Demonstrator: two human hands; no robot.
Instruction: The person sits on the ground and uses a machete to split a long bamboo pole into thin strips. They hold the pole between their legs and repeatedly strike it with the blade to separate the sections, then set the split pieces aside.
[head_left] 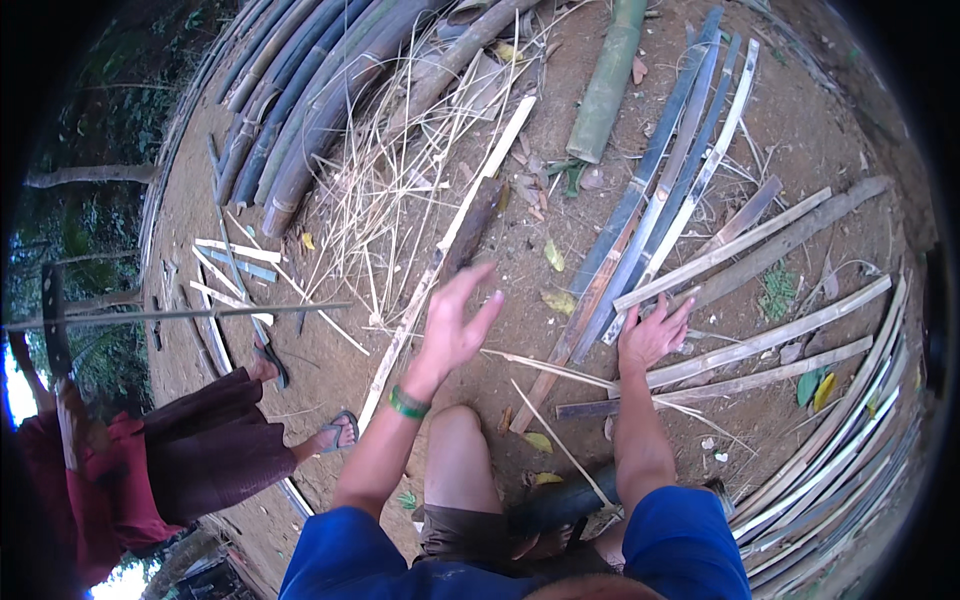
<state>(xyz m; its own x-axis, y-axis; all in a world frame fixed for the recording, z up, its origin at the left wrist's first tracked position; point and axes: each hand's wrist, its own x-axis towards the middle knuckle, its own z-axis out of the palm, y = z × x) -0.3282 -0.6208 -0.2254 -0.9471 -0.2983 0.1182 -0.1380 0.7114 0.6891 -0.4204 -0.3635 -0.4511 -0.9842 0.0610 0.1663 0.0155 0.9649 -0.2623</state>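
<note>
Outdoors in daylight: bare brown dirt ground (pixel 790 130) strewn with dry leaves and straw. Trees (pixel 90 120) and green foliage stand at the left. Bamboo poles (pixel 300 90) lie stacked at the top.

Blue short sleeves, brown shorts, green wristband (pixel 408 403) on left wrist

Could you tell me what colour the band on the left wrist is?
Green wristband, head view.

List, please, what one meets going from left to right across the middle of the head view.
Seated person in dark red clothes → sandalled foot → left hand, open in the air → right hand resting on split bamboo slats → curved stack of bamboo strips at the right rim.
</note>
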